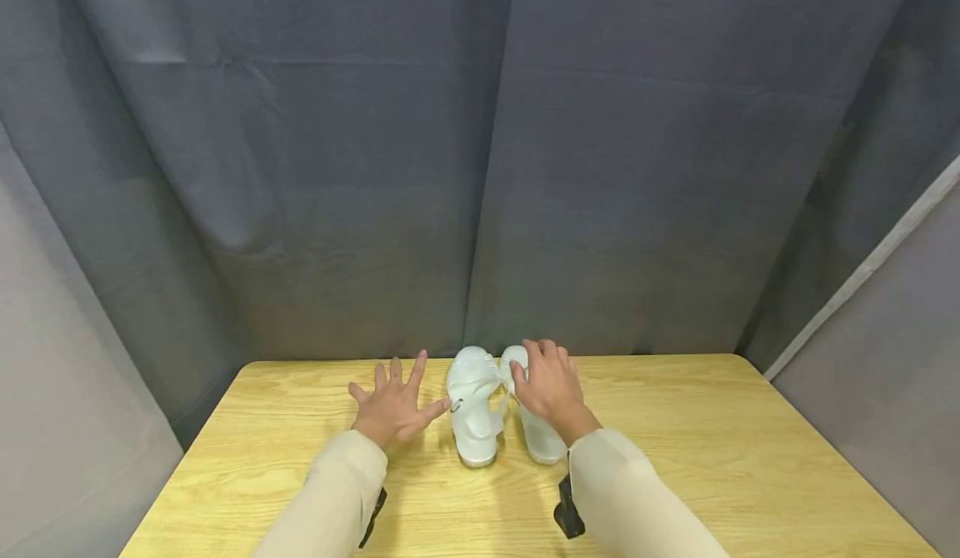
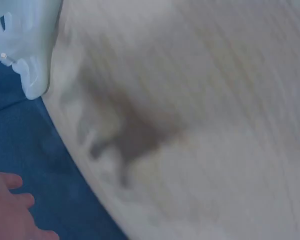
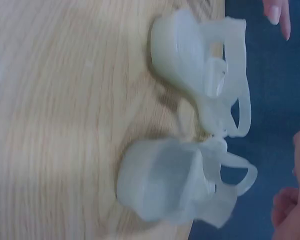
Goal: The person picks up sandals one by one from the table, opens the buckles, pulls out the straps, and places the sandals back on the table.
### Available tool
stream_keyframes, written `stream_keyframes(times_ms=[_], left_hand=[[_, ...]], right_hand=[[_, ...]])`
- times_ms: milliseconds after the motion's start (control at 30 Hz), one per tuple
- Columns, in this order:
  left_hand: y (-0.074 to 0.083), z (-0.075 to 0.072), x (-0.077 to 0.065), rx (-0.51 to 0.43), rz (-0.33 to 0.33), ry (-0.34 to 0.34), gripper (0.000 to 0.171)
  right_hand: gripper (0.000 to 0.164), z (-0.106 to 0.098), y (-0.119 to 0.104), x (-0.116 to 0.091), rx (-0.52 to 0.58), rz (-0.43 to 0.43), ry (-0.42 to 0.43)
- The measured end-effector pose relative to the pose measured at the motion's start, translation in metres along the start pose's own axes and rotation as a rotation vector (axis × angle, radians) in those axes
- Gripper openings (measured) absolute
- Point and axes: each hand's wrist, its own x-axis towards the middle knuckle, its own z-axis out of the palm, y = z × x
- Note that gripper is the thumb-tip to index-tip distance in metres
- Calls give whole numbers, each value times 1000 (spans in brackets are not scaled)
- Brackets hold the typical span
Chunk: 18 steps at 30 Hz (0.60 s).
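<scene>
Two white strappy sandals stand side by side, toes away from me: the left sandal [image 1: 476,439] [image 3: 182,50] and the right sandal [image 1: 543,441] [image 3: 160,180]. A small ring-shaped buckle shows on the left one's strap. My left hand [image 1: 392,412] [image 2: 12,212] is spread wide beside the left sandal, raised over the table, where its shadow falls. It holds nothing. Over the right sandal hovers my right hand [image 1: 551,381] [image 3: 292,200], fingers loosely bent and covering part of it in the head view. The right wrist view shows a gap between that hand and the straps.
The sandals stand near the back edge of a light wood-grain table [image 1: 675,458]. Behind it hangs a dark grey-blue curtain [image 1: 360,166], with paler panels at both sides. A black wrist device [image 1: 568,512] sits at my right sleeve.
</scene>
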Motion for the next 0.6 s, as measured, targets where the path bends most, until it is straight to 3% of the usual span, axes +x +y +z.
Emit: stream_keyframes(times_ms=[167,333,600], left_hand=[[4,11,-5,-67,22,50,85],[10,19,-8,-167,-29,27,72],[30,34,-6,-482,-81,77,61]], right_hand=[[37,2,-11,-6,152,-29,24],[29,8,-21,-12,221,-67,4],[30,15,-28,-11,198,-80,-20]])
